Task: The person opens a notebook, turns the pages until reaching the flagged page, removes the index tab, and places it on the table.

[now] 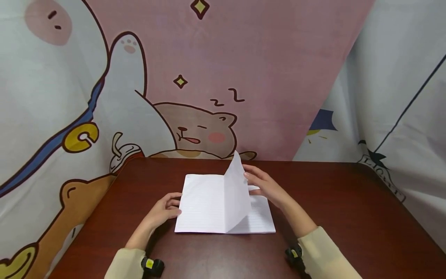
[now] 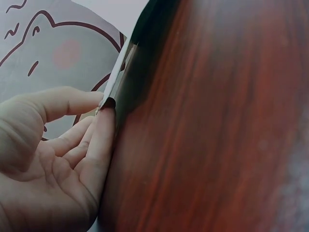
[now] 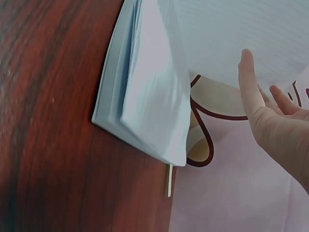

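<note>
An open notebook (image 1: 200,203) with lined white pages lies on the table. One page (image 1: 237,193) stands raised near the middle, leaning over the right half. The left hand (image 1: 162,211) grips the notebook's left edge; in the left wrist view, that hand (image 2: 63,159) has its thumb above the edge (image 2: 115,79) and a finger below. The right hand (image 1: 266,184) is at the raised page's right side. In the right wrist view, the right hand (image 3: 270,113) has extended fingers by the lifted page (image 3: 231,34); whether all of them touch it, I cannot tell.
The dark reddish-brown table (image 1: 334,201) extends around the notebook. Behind it hangs a pink and white cloth (image 1: 278,77) with cartoon animals. A thin pale strip (image 3: 170,181) sticks out from beneath the pages in the right wrist view.
</note>
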The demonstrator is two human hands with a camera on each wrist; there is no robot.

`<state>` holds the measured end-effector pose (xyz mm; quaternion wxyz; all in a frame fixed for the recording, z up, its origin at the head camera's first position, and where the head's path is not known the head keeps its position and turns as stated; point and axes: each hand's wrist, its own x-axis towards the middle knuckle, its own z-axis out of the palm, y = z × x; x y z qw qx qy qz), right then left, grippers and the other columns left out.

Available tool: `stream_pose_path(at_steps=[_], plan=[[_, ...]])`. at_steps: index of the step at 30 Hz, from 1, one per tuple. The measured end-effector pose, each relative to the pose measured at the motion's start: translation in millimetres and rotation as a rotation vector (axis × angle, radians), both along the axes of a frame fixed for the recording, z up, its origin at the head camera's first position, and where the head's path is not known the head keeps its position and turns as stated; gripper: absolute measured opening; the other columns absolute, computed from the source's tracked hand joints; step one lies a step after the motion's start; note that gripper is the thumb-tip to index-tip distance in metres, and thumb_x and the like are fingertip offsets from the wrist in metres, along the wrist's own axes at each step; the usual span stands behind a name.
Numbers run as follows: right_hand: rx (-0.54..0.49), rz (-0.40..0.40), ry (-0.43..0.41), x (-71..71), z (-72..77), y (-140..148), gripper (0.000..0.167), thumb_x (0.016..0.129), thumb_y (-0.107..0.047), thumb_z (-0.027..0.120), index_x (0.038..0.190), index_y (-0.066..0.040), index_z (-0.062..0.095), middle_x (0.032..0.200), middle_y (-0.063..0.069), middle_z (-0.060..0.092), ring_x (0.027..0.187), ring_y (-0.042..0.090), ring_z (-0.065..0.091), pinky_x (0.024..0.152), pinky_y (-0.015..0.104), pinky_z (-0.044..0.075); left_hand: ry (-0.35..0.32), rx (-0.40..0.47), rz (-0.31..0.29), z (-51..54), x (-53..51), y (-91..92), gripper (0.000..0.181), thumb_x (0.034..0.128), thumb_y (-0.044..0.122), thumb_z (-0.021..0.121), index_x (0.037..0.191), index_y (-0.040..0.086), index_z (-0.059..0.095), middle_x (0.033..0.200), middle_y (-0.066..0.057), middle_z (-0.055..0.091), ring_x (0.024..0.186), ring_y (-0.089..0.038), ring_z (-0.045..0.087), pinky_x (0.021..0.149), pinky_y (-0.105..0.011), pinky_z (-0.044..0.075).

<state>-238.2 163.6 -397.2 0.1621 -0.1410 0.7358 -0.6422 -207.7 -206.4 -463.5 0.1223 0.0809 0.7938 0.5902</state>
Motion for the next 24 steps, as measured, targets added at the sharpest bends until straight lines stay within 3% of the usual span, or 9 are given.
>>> stream_pose_path(at_steps=[12, 24], plan=[[-0.012, 0.045, -0.006, 6.0, 1.2, -15.6, 0.057, 0.106, -0.036, 0.041, 0.155, -0.010, 0.031, 0.152, 0.023, 0.042, 0.128, 0.037, 0.054, 0.103, 0.049, 0.050, -0.038, 0.000, 0.006, 2.1, 1.4, 0.6, 0.060, 0.0893, 0.001, 0.066, 0.144, -0.007, 0.041, 0.125, -0.031, 0.060, 0.093, -0.013, 0.060, 0.078, -0.023, 0.053], [-0.035, 0.092, -0.007, 7.9, -3.4, -29.3, 0.058, 0.106, -0.031, 0.046, 0.155, -0.006, 0.030, 0.156, 0.026, 0.033, 0.133, 0.046, 0.049, 0.103, 0.049, 0.050, -0.067, 0.008, 0.013, -0.8, -1.1, -1.6, 0.059, 0.0915, 0.005, 0.066, 0.144, -0.003, 0.042, 0.125, -0.026, 0.061, 0.094, -0.011, 0.062, 0.082, -0.024, 0.053]])
